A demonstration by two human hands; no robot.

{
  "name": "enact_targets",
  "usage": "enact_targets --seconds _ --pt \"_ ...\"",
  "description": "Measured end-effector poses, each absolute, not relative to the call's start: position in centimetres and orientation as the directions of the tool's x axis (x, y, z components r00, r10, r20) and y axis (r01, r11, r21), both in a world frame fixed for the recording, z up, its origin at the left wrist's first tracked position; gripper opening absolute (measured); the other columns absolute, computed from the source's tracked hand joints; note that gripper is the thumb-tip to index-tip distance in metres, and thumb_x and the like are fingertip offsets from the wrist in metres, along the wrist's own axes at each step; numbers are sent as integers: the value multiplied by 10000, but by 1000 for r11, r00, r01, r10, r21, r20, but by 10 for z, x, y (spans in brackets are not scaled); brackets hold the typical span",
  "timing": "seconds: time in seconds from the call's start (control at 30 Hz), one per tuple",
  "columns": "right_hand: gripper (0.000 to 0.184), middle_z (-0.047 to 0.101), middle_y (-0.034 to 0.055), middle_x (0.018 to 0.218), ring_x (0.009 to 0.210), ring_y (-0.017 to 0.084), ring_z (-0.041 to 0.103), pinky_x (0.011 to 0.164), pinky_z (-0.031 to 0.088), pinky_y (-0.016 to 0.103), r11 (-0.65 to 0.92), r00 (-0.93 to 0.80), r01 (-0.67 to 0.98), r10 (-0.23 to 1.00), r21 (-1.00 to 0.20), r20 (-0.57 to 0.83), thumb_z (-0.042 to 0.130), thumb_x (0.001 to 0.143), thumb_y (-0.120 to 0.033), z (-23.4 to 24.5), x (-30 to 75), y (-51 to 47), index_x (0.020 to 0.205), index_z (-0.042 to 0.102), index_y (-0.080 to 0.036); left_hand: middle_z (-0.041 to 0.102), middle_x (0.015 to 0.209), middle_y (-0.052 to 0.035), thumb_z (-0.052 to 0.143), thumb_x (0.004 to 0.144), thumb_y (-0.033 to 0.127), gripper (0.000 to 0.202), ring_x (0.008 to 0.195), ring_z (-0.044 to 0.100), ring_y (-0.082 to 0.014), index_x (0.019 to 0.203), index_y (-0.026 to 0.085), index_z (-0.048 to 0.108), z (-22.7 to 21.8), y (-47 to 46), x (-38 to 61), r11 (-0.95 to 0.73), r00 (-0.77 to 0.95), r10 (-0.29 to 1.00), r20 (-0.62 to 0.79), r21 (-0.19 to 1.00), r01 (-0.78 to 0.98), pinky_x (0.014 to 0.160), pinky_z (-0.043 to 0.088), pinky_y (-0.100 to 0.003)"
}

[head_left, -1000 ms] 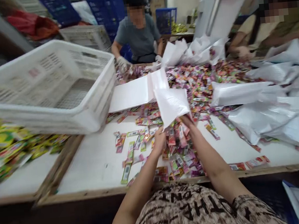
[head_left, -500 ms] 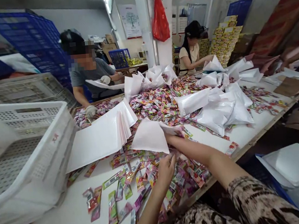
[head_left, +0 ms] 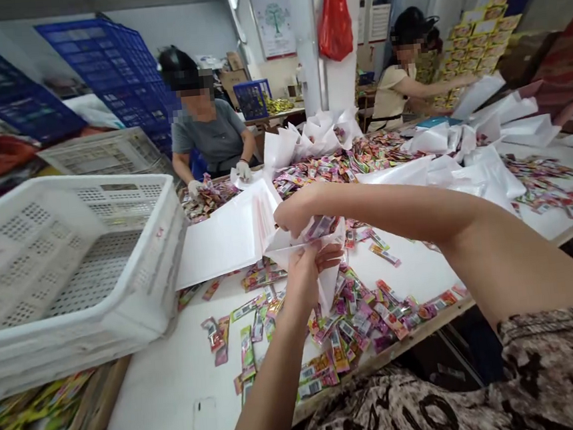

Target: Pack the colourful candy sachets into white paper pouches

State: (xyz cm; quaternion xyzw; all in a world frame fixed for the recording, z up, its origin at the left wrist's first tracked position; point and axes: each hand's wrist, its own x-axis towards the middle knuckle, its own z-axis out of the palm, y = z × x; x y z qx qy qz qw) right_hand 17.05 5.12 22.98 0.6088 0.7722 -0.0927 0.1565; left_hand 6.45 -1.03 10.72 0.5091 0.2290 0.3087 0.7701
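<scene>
A white mailer bag (head_left: 289, 248) is held over the sachet pile with its mouth spread. My left hand (head_left: 305, 272) is closed on its near side, fingers wrapped along the wall. Some sachets (head_left: 321, 226) show in the mouth. My right hand (head_left: 296, 209) is bent over the mouth with curled fingers; whatever they grip is hidden. Beneath both hands, colourful stick sachets (head_left: 360, 315) lie heaped along the table's near edge. Left of the bag rests a stack of flat white mailer bags (head_left: 218, 241).
A white perforated crate (head_left: 142, 281) stands at the left. Several filled white bags (head_left: 483, 171) lie at the right, and upright ones (head_left: 310, 139) stand behind the far heap. A gloved co-worker (head_left: 214, 134) handles sachets opposite; another person (head_left: 396, 91) works further right.
My right hand has come up from the sachets to the bag's mouth. The bag now stands open with sachets showing, and my left hand holds its side. The view has swung left.
</scene>
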Motion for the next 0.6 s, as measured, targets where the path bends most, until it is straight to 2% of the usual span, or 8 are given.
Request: enact_targets --seconds 0.1,0.13,0.2,0.3,0.37,0.5,0.53,0.6 --pt "136 711 52 813 782 143 591 774 418 284 419 -426 903 902 -96 -68 669 900 -174 241 179 24 907 780 -95 781 889 -173 685 756 484 394 763 738 -241 792 94 717 104 9 40 309 685 728 -34 908 -283 734 576 -350" --pt "166 720 51 835 766 134 577 759 405 280 453 -464 876 885 -167 -32 655 928 -217 237 185 16 928 785 -114 774 827 -153 690 732 476 375 692 718 -218 752 102 706 103 15 33 308 666 744 -52 911 -273 679 563 -328" --pt "177 723 34 841 735 127 556 732 396 274 446 -489 847 867 -289 -96 709 908 -295 223 198 5 959 790 -146 728 675 -97 717 675 444 325 556 650 -169 672 122 675 101 23 21 312 614 781 -117 924 -220 575 510 -282" --pt "272 704 1 828 747 134 549 735 403 266 394 -497 839 836 -375 -233 875 714 -215 207 213 -3 967 788 -168 676 596 -69 727 673 418 302 515 601 -145 602 134 656 109 20 9 299 625 767 -145 943 -148 538 462 -259" --pt "283 693 13 874 810 149 552 761 400 271 446 -524 823 835 -351 -169 881 669 -138 209 216 -9 934 786 -169 677 615 -79 708 721 434 331 537 602 -152 576 141 654 117 13 1 272 679 728 -98 950 -155 553 464 -272" --pt "104 664 71 971 904 180 540 758 369 294 566 -556 809 824 -157 109 763 812 -132 209 206 -25 915 765 -146 618 559 -49 692 750 466 364 515 555 -145 554 163 642 117 13 -9 270 688 724 -49 938 -218 554 470 -288" --pt "105 661 59 933 870 172 537 734 361 290 574 -566 803 819 -159 95 747 835 -146 202 202 -27 939 758 -143 600 543 -42 703 732 471 369 502 536 -138 539 166 628 112 15 -10 296 678 730 -82 933 -206 537 460 -282" --pt "103 635 8 793 754 142 512 677 343 272 565 -588 793 807 -227 -48 754 843 -174 182 199 -25 939 743 -137 571 520 -31 750 663 452 357 497 515 -126 510 167 599 99 19 -11 361 633 752 -182 918 -164 511 437 -261"
